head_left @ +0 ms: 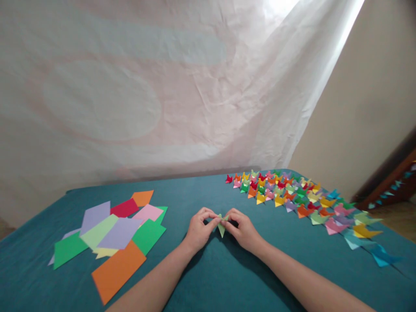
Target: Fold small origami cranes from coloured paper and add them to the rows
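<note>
Between my two hands is a small folded piece of light green paper (222, 229), its narrow point hanging down. My left hand (200, 229) pinches its left side with thumb and forefinger. On the opposite side, my right hand (243, 231) grips the paper in the same pinched way. The fingertips cover part of the folds, so its full shape is hidden. Both hands are just above the teal tablecloth (214, 277), near the middle of the table.
Loose coloured paper sheets (118, 264) lie overlapping on the left. Rows of small folded paper birds (303, 211) in many colours fill the right side. A pale hanging cloth (182, 99) rises behind the table. More folded paper shapes (390, 190) appear at the far right edge.
</note>
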The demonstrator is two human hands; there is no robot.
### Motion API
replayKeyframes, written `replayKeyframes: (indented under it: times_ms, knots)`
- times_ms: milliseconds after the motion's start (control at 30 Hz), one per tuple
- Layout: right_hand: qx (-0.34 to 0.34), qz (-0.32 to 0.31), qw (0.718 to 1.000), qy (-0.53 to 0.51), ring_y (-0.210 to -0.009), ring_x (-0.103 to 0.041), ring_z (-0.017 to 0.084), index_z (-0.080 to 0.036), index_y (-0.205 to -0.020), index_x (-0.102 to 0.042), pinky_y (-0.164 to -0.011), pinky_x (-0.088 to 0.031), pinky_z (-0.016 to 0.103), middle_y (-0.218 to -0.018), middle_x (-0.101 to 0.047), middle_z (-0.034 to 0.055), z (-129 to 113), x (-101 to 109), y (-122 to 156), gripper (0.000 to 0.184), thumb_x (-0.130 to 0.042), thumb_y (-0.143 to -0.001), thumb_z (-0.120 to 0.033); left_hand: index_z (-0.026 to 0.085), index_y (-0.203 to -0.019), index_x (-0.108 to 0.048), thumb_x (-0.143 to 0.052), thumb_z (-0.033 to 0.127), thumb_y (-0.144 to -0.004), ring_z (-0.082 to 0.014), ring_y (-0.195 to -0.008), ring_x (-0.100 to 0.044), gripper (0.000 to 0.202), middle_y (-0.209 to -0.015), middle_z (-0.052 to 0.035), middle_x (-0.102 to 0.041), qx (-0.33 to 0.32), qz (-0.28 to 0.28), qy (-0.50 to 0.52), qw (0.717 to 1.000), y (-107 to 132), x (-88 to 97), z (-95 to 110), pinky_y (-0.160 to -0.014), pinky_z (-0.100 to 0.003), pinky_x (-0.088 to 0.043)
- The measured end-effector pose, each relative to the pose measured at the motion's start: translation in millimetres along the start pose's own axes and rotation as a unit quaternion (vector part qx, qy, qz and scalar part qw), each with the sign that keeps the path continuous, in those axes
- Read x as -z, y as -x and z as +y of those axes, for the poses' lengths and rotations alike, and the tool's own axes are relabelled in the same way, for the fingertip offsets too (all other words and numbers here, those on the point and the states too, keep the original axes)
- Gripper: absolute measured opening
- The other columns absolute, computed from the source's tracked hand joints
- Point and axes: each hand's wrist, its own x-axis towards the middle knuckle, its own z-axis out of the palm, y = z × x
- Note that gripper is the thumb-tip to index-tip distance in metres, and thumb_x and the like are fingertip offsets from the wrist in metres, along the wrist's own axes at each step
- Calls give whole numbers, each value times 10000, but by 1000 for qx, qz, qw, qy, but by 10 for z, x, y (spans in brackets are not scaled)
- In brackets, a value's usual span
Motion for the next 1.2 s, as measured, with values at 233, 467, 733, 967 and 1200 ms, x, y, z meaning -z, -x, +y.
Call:
replayKeyframes:
  times_ms: [233, 467, 733, 967, 1200]
  knots:
    - [-29, 3, 999, -32, -687, -533, 137, -188, -663, -592, -641, -427, 257, -732, -562, 11, 1, 12, -19, 228, -570, -836, -336, 173, -732, -671, -597, 301, -798, -158, -814, -573, 162, -809, -30, -603, -12, 8, 2, 1000, -7, -10, 3, -786, -272, -436]
    - [-46, -3, 998, -41, -691, -537, 138, -187, -670, -604, -661, -437, 262, -741, -577, 14, -14, 34, -32, 241, -567, -833, -362, 173, -738, -669, -605, 343, -786, -160, -807, -567, 189, -810, -35, -602, 1, 11, 15, 1000, -18, -18, -34, -768, -275, -442]
    - [-44, -11, 998, -34, -703, -528, 139, -185, -687, -567, -674, -422, 258, -746, -557, 8, -52, 51, -36, 232, -529, -858, -337, 171, -732, -660, -592, 334, -795, -158, -797, -565, 187, -818, -32, -603, 7, 3, 14, 1000, -16, -20, -17, -745, -266, -437]
    - [-35, -14, 999, -22, -702, -513, 138, -185, -709, -551, -661, -410, 255, -753, -544, 9, -63, 47, -15, 208, -505, -870, -308, 165, -728, -659, -604, 321, -786, -160, -799, -569, 175, -802, -30, -604, 10, 2, 20, 1000, -19, -11, 30, -766, -271, -434]
    - [-17, -24, 1000, -11, -695, -489, 134, -183, -728, -525, -659, -395, 252, -749, -515, 7, -81, 42, -2, 185, -478, -888, -265, 168, -753, -663, -602, 307, -793, -167, -824, -573, 157, -821, -34, -610, 11, -15, 8, 1000, -24, -12, 19, -788, -273, -431]
